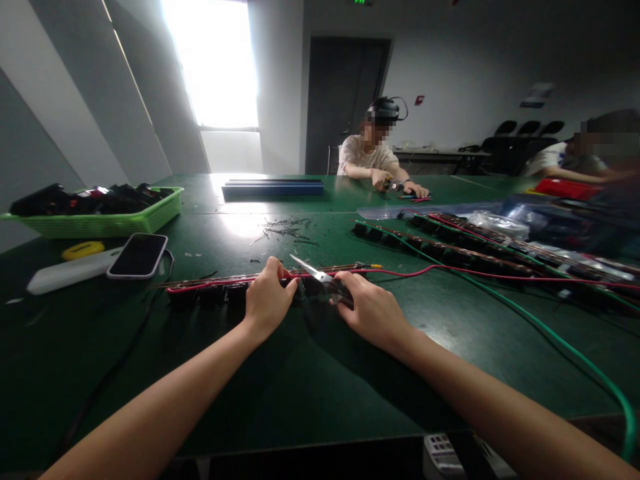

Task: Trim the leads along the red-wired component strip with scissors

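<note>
In front of me on the table lies a long black strip of parts with a red wire running along its top and off to the right. My left hand is closed over the middle of this strip, thumb and fingers pinched at the red wire. A pair of scissors is in my right hand, its pale blades pointing up and left toward my left hand. The fingers wrap round its dark handles. Whether the blade tips touch anything, I cannot tell.
A green basket of black parts, a phone and a yellow round object are at left. Dark clippings lie beyond the strip. More strips and a green wire stretch right. A co-worker sits opposite.
</note>
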{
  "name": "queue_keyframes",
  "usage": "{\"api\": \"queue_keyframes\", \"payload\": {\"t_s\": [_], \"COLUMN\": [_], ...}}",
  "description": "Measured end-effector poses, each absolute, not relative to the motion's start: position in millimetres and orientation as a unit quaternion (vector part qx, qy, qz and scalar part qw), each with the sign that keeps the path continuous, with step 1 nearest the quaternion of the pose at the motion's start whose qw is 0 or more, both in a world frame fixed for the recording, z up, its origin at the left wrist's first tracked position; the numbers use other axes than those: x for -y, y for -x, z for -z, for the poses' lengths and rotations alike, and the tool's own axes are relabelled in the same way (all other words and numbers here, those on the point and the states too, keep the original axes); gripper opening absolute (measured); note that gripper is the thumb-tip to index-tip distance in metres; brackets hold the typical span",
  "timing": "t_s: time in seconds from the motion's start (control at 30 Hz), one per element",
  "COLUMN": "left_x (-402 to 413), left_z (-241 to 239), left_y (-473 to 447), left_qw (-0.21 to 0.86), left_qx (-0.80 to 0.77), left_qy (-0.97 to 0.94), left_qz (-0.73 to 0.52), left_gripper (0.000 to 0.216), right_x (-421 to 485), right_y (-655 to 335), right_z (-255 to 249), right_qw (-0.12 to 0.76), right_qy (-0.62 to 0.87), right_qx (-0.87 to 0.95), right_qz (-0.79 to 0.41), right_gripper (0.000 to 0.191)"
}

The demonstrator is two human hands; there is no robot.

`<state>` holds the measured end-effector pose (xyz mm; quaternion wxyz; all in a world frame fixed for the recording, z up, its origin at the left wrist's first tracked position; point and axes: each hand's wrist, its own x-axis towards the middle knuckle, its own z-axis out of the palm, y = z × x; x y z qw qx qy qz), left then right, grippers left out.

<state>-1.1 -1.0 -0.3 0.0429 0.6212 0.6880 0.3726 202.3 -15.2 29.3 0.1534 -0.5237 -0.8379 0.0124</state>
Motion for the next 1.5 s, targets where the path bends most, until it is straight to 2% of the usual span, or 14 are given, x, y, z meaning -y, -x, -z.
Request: {"api": "queue_keyframes", "payload": {"t_s": [0.23, 0.67, 1.5], "left_x": [1.4, -2.7, -2.7], "left_z": [1.0, 5.4, 7.5], "left_y": [1.1, 1.6, 0.3], "left_qw": [0.046, 0.029, 0.046], "left_qx": [-0.682, -0.695, -0.673], "left_qy": [-0.619, -0.609, -0.606], "left_qz": [-0.387, -0.381, -0.421], "left_gripper": [0.026, 0.027, 0.027], "right_x": [21.3, 23.2, 25.4], "right_y": [-198.5, -195.9, -195.6], "right_z": [-34.8, -32.2, -34.4], "right_qw": [0.144, 0.108, 0.094], "right_qy": [0.534, 0.522, 0.528], "right_qx": [0.833, 0.846, 0.844], "right_qz": [0.018, -0.008, -0.017], "right_gripper": [0.046, 0.042, 0.031]}}
